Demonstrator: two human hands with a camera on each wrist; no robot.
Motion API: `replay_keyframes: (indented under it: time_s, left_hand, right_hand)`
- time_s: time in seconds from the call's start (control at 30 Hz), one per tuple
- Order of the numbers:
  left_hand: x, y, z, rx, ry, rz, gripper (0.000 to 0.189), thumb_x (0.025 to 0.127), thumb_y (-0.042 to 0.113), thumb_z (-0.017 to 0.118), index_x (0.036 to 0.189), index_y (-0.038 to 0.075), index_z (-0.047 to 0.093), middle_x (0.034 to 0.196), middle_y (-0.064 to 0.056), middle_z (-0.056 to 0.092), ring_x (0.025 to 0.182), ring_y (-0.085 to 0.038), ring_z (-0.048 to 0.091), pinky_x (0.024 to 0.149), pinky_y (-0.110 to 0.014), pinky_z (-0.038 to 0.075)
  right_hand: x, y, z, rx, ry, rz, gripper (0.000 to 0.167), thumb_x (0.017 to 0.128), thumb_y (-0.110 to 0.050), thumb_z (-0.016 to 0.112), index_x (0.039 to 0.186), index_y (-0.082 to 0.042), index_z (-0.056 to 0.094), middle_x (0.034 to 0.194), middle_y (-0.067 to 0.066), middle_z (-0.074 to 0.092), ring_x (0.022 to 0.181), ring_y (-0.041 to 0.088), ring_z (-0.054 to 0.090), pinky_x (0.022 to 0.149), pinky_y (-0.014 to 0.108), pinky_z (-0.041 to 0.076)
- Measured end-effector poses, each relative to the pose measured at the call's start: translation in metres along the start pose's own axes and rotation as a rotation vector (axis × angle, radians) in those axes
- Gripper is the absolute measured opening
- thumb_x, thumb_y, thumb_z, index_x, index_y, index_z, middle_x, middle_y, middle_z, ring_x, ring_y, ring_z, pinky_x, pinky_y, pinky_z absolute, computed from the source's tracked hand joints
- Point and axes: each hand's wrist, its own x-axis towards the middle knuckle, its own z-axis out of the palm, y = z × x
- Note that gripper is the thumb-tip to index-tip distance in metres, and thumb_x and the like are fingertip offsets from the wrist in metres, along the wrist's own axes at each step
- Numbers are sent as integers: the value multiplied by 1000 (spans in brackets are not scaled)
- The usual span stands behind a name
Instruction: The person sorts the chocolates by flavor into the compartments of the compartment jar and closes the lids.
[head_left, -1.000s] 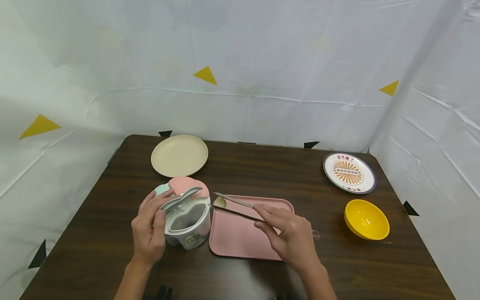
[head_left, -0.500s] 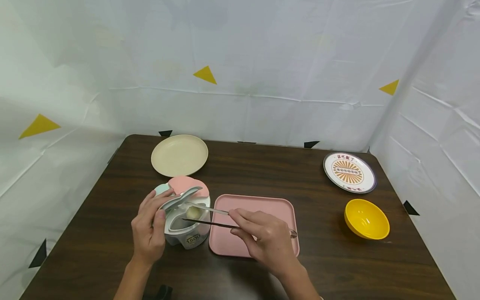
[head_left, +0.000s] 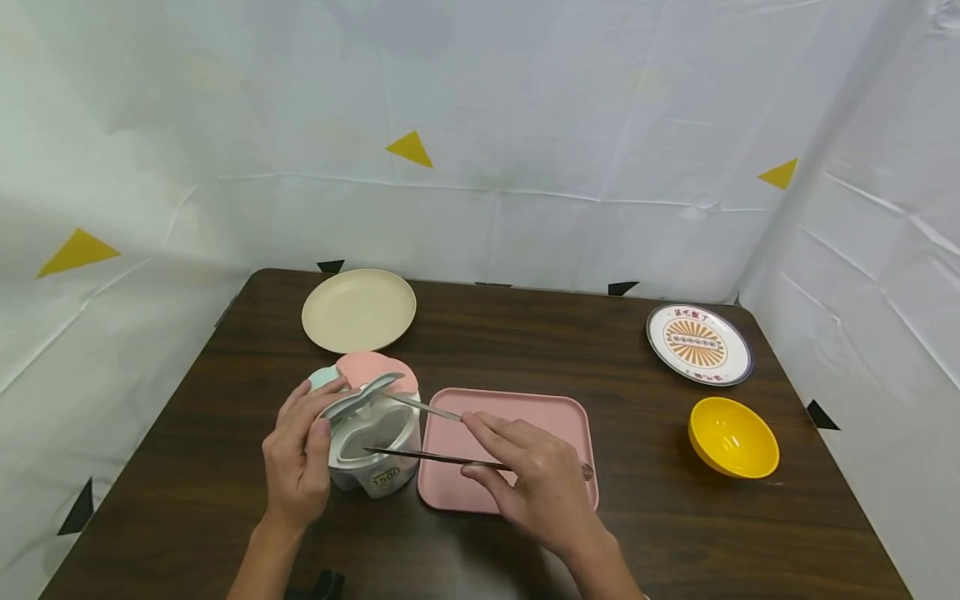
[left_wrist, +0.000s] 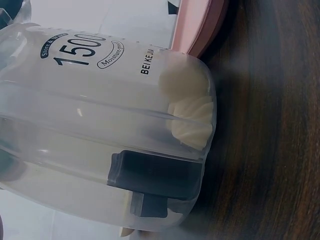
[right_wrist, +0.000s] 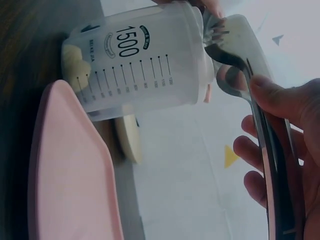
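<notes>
The left hand holds the lid of the container marked "1500" and "BEIKEJIA"; the right hand grips metal tongs over it.

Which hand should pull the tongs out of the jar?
Probably the right hand: it already grips the tongs, whose tips sit over the open jar. The left hand is busy holding the jar's lid up.

light: bright, even, soft from overhead | shadows: faint, under the hands on the worktop | glare: dull sheen along the near worktop edge | head view: sharp, edges bowed | wrist views: washed out, close surfaces blurred
</notes>
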Motion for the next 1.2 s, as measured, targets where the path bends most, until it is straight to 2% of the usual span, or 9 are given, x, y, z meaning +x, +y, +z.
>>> replay_keyframes:
  time_s: [0.1, 0.23, 0.43, 0.5, 0.6, 0.7, 0.8, 0.97, 1.2]
  left_hand:
    - [-2, -4, -1, 2, 4, 0, 29, 92, 1, 43, 100, -8, 69, 99, -24, 69, 107, -34, 65, 108, -47, 32]
    - [-1, 0, -1, 6, 7, 1, 28, 92, 0, 43, 99, -9, 69, 98, -24, 69, 107, -33, 65, 108, -46, 32]
    - [4, 10, -1, 6, 0, -9, 28, 90, -3, 43, 98, -11, 68, 97, -25, 69, 108, -32, 65, 108, -45, 32]
    - [4, 11, -1, 6, -4, -14, 28, 90, -3, 43, 98, -11, 68, 97, -25, 69, 108, -32, 65, 109, -45, 32]
    - [1, 7, -1, 8, -11, -19, 28, 90, -3, 43, 99, -11, 68, 98, -25, 69, 108, -32, 65, 109, -46, 31]
    - [-4, -2, -2, 9, -16, -21, 29, 91, -1, 43, 100, -9, 69, 100, -24, 69, 109, -33, 64, 109, -46, 31]
    - [-9, -10, -3, 5, -17, -19, 29, 93, 1, 43, 102, -7, 70, 101, -22, 70, 110, -34, 64, 109, -48, 31]
    - [-11, -16, -3, -6, -13, -13, 29, 94, 3, 44, 103, -7, 70, 102, -21, 70, 110, -34, 64, 108, -50, 31]
    - [-10, -15, -3, -4, -12, -3, 29, 94, 4, 44, 102, -7, 70, 102, -21, 70, 109, -34, 64, 109, -47, 31]
  right_hand:
    - [-3, 1, -2, 12, -24, 30, 57, 81, -24, 80, 133, -11, 62, 122, -2, 67, 94, 11, 65, 75, 29, 51]
    - [-11, 4, -6, 34, -41, 108, 63, 80, -23, 81, 137, -11, 59, 121, -1, 66, 102, 12, 64, 83, 32, 51]
    - [-26, 15, -16, 14, -48, 280, 74, 77, -23, 83, 143, -13, 52, 115, -7, 64, 97, 10, 63, 74, 35, 52]
    - [-32, 22, -20, 25, -41, 330, 70, 77, -20, 83, 141, -13, 55, 119, -6, 63, 98, 11, 63, 75, 37, 52]
    - [-43, 33, -25, -15, -5, 417, 66, 73, -14, 86, 134, -12, 61, 114, -4, 64, 97, 14, 62, 81, 40, 51]
    - [-56, 43, -31, -103, 36, 550, 63, 69, -12, 89, 127, -9, 66, 108, 2, 68, 98, 20, 59, 85, 43, 42]
    - [-68, 51, -37, -182, 53, 749, 62, 69, -16, 89, 126, -5, 66, 109, 11, 69, 100, 28, 53, 85, 47, 33]
    - [-87, 64, -48, -258, 51, 1049, 64, 75, -24, 84, 130, 0, 62, 119, 21, 64, 102, 36, 50, 86, 54, 39]
    - [-110, 79, -62, -332, -6, 1293, 72, 77, -41, 79, 136, -5, 58, 125, 26, 60, 105, 48, 54, 78, 64, 43]
